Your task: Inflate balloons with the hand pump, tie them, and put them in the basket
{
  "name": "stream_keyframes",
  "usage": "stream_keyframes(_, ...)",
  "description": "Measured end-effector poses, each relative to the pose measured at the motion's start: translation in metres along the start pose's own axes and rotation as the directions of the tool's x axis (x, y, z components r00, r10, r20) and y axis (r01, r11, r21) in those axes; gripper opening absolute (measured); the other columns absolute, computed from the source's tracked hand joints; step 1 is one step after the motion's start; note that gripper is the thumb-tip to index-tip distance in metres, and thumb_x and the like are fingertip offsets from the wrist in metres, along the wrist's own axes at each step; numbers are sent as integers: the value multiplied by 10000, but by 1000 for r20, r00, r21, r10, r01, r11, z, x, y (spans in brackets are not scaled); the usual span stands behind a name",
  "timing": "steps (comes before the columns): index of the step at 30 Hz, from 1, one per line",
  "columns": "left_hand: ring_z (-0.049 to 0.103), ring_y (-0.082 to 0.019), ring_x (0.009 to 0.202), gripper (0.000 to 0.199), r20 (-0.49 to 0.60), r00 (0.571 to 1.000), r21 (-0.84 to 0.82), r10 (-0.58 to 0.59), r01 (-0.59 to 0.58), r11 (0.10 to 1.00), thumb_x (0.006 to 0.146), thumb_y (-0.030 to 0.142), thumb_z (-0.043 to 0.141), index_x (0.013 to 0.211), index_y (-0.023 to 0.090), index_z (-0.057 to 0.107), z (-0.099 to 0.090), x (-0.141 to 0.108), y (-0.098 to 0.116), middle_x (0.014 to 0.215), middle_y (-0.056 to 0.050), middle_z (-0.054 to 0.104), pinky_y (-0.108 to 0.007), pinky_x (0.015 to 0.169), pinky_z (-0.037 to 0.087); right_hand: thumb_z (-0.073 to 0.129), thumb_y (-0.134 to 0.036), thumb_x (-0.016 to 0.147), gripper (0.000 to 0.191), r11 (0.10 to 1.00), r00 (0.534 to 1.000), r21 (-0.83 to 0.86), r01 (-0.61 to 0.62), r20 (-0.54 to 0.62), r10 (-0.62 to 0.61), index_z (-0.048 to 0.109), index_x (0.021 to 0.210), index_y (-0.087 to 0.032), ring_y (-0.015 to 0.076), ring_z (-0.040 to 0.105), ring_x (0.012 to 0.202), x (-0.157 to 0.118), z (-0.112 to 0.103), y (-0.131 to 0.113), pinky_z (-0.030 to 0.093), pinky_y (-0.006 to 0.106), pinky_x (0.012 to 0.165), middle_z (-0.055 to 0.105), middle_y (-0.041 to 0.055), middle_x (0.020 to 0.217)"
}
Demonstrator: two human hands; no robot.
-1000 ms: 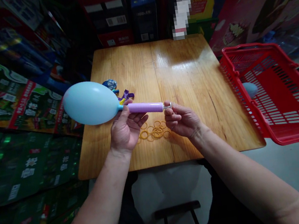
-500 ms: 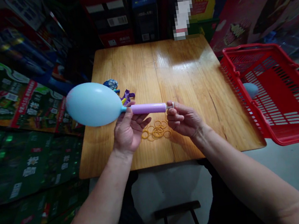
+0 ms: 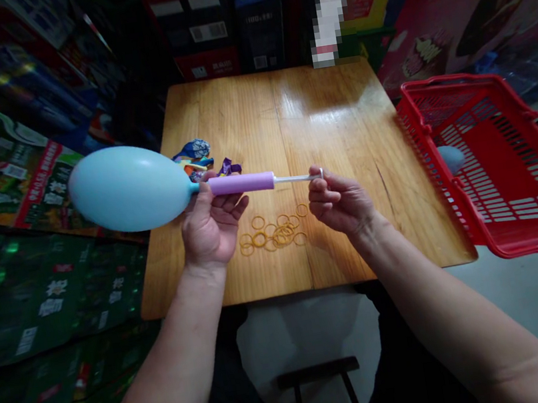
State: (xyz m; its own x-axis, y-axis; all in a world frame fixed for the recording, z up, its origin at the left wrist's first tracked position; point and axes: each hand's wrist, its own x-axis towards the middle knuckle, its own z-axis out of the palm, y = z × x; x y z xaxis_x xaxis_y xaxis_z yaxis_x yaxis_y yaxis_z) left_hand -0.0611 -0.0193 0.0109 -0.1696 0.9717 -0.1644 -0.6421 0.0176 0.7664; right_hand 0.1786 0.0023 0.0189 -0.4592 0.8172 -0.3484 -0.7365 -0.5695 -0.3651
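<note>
My left hand [image 3: 209,227] is closed around the lilac barrel of a hand pump [image 3: 240,183], with the thumb on top near the nozzle and the other fingers [image 3: 232,207] curled underneath. A pale blue balloon [image 3: 128,189], blown up, sits on the pump's nozzle just beyond that thumb and reaches out over the desk's left edge. My right hand [image 3: 337,205] pinches the end of the pump's thin white rod [image 3: 296,178] between thumb and fingers [image 3: 318,187], held up above the wood.

Below my hands, yellow rubber bands [image 3: 274,233] lie scattered on the desk [image 3: 337,117]. Just past my left hand is a small heap of limp balloons [image 3: 195,150] in blue, purple and yellow. Off the desk's right edge sits a red basket [image 3: 448,82], with a blue balloon [image 3: 452,158] inside.
</note>
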Motion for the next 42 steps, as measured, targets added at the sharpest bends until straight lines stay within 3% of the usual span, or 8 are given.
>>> stream_keyframes(4,771,-231,996,314,56,993,2,-103,103,995,909,421,777,1175,259,739,5,-9,-13,1107,-67,799,-372,856,639,589,-185,1028,101,998,998,-3,-58,-4,58,666,965,-170,22,360,433,3,0,16,373,127,443,610,-63,664)
stream_keyframes(7,771,-216,969,292,65,994,-16,-90,91,996,910,406,778,1151,244,744,7,-10,-17,1089,-65,797,-357,865,636,592,-170,1020,81,998,997,6,-64,35,64,663,982,-164,19,398,445,5,-2,22,393,123,454,625,-57,680)
stream_keyframes(12,771,-201,919,259,37,995,-31,-95,96,995,909,396,774,1115,241,754,3,-1,-3,1011,-48,802,-328,854,634,556,-149,1027,113,999,995,-10,-51,90,51,668,1007,-154,14,433,457,2,-5,6,415,118,470,645,-46,695)
stream_keyframes(16,769,-223,1000,291,-2,1000,-11,-6,6,1000,907,438,774,1133,257,747,-1,4,8,1070,-58,807,-327,863,632,504,-149,1053,172,1000,996,27,-6,87,3,659,983,-168,15,413,443,0,-5,-5,406,114,455,632,-59,678)
stream_keyframes(21,766,-245,1058,355,82,993,31,-85,83,996,933,450,749,1240,275,713,3,-5,-4,1168,-78,793,-399,923,622,533,-170,1047,143,997,998,35,-62,33,61,661,985,-172,29,455,458,3,-2,12,426,132,459,658,-40,698)
stream_keyframes(26,767,-230,1046,302,104,989,4,-102,102,995,943,425,740,1207,278,725,5,-8,-13,1142,-62,799,-375,916,618,520,-190,1063,160,995,996,41,-91,-6,91,655,978,-182,24,425,447,3,2,19,404,122,449,654,-45,710)
stream_keyframes(37,769,-207,977,275,65,990,-16,-125,126,992,941,404,734,1169,250,736,4,-3,-7,1069,-57,806,-328,884,624,492,-185,1065,185,994,994,19,-108,21,108,656,981,-169,20,411,436,2,1,13,391,117,450,634,-48,678)
stream_keyframes(42,772,-223,999,276,18,999,18,-42,42,999,921,445,756,1138,276,743,0,2,8,1062,-47,808,-331,866,629,507,-190,1061,182,999,1000,-17,-31,2,32,661,963,-186,29,383,441,-2,0,-1,386,126,448,612,-58,664)
